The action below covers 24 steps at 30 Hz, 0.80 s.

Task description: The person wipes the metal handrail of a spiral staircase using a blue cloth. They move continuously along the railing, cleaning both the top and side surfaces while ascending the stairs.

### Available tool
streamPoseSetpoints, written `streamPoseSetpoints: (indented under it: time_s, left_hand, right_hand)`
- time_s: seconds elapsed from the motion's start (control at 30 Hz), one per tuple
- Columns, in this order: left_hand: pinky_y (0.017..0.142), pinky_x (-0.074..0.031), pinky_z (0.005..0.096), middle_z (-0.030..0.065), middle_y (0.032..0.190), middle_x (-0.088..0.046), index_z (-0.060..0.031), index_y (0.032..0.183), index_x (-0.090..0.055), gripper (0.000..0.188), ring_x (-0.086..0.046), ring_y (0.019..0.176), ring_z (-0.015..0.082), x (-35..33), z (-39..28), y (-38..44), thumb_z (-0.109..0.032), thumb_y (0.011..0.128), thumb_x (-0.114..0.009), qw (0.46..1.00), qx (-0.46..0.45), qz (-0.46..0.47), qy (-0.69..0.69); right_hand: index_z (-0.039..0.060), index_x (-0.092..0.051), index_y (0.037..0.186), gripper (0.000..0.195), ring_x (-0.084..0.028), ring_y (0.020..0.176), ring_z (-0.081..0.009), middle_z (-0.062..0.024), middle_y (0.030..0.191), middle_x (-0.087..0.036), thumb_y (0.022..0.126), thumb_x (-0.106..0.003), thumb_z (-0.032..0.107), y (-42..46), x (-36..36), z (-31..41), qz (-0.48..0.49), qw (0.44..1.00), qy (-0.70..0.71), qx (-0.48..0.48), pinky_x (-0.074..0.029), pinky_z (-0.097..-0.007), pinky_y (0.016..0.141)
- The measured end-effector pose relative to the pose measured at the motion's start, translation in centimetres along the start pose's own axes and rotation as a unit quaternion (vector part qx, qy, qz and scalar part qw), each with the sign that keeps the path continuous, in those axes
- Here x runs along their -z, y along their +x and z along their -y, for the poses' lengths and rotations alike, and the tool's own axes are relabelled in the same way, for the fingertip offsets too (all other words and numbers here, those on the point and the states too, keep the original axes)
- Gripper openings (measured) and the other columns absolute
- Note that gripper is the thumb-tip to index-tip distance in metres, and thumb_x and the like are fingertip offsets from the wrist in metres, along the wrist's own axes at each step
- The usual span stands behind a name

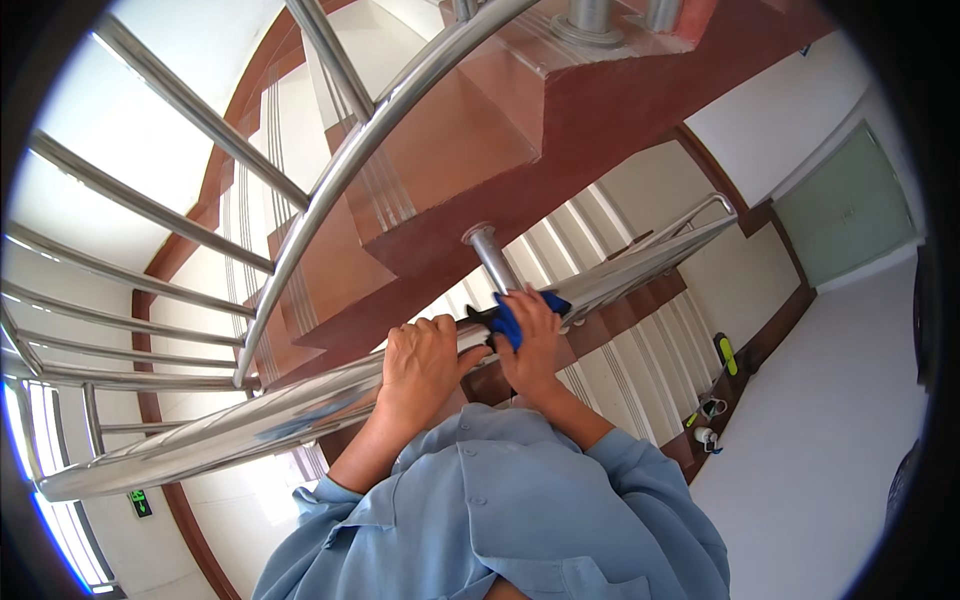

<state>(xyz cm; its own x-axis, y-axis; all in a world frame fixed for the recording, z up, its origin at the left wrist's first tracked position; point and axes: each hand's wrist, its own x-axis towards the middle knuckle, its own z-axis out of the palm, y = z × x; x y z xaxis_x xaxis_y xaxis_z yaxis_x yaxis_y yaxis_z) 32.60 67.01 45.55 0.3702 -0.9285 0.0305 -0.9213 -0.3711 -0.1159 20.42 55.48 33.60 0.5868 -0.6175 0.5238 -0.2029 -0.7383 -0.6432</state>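
Observation:
A wide polished stainless steel handrail (330, 395) runs slantwise in front of my body. My left hand (421, 367) is curled over its top, with the thumb stretched towards the right. Close beside it, my right hand (531, 337) presses a bunched blue cloth (508, 324) with black parts onto the rail. The cloth lies partly under the palm and sticks out past the fingers. Just beyond the cloth, a round metal post (493, 259) joins the reddish-brown side of the staircase (577, 135).
Curved metal bars (217, 124) fill the upper left. White steps (637, 375) descend at the right. Along the wall there lie a lime-green and black cleaning tool (726, 355) and a white bottle (705, 436). A grey-green door (847, 206) stands beyond. A green exit sign (140, 503) hangs lower left.

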Motion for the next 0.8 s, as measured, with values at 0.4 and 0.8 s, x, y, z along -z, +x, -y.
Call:
streamPoseSetpoints:
  time_s: [0.4, 0.8]
  left_hand:
    - [0.077, -0.05, 0.0454, 0.0125, 0.087, -0.068, -0.0066, 0.103, -0.062, 0.03, -0.068, 0.086, 0.0322, 3.1, 3.0, -3.0, -0.036, 0.098, -0.061, 0.997, 0.063, -0.016, -0.042]
    - [0.071, -0.043, 0.0426, 0.0104, 0.069, -0.061, -0.009, 0.079, -0.056, 0.028, -0.061, 0.066, 0.0282, 4.2, 6.1, -6.3, -0.028, 0.099, -0.059, 0.973, 0.193, -0.126, 0.03]
  right_hand:
    - [0.0035, -0.072, 0.09, 0.037, -0.064, 0.096, -0.0341, -0.0135, 0.095, -0.072, 0.099, -0.054, 0.035, 5.9, 0.0, 0.5, 0.167, 0.985, 0.0, 0.05, -0.038, -0.0461, 0.097]
    - [0.0066, -0.048, 0.142, 0.082, -0.052, 0.127, -0.0329, -0.0121, 0.141, -0.051, 0.068, -0.082, 0.01, 1.8, -0.7, 5.8, 0.108, 0.962, -0.06, 0.242, -0.041, -0.0551, 0.102]
